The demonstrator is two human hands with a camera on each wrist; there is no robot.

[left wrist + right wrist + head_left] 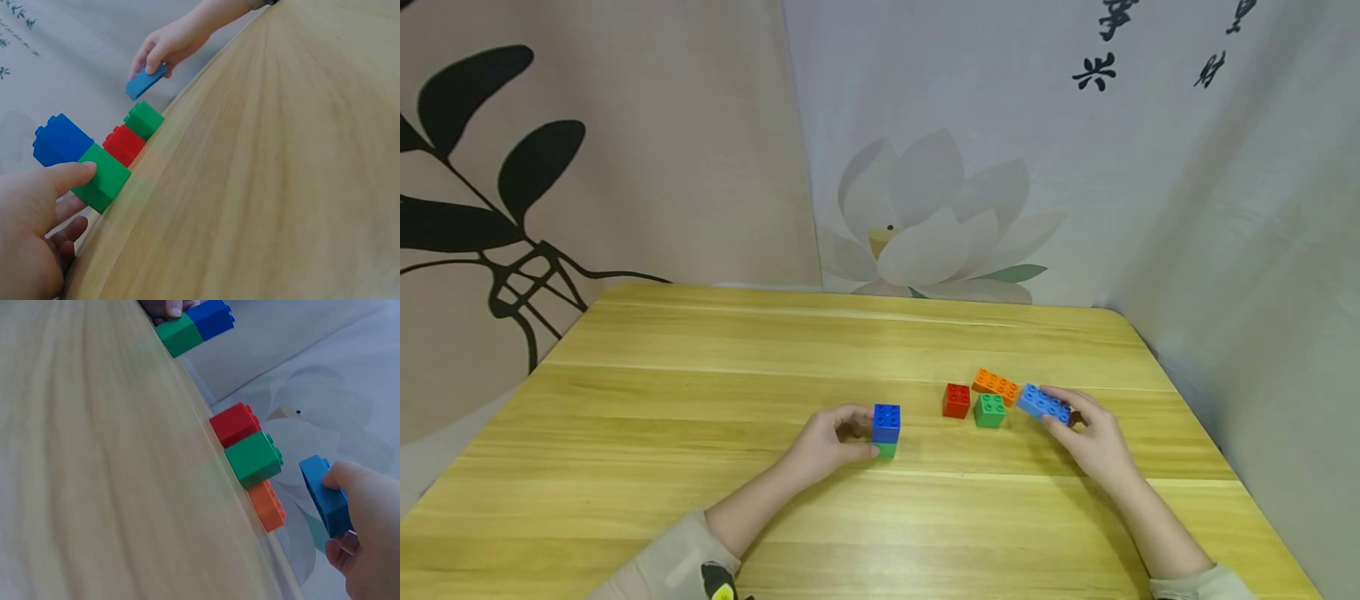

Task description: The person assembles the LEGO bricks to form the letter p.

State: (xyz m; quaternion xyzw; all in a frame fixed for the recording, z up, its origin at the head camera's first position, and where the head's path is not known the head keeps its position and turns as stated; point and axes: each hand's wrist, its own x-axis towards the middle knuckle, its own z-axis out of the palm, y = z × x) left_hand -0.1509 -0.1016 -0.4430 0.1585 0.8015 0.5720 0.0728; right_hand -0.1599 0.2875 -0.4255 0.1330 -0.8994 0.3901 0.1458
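A dark blue building block (886, 423) sits on top of a green block (885, 450), forming a two-block stack on the table. My left hand (835, 440) grips this stack from the left, its thumb against the green block in the left wrist view. Off to the right, my right hand (1093, 442) pinches a longer light blue block (1044, 403) between thumb and fingers. That block is tilted and raised above the table in the right wrist view (326, 497).
Left of the light blue block, a red block (957, 401), a second green block (989, 410) and a long orange block (996, 384) stand close together on the wooden table (700, 392). Behind the table hangs a printed curtain (700, 125).
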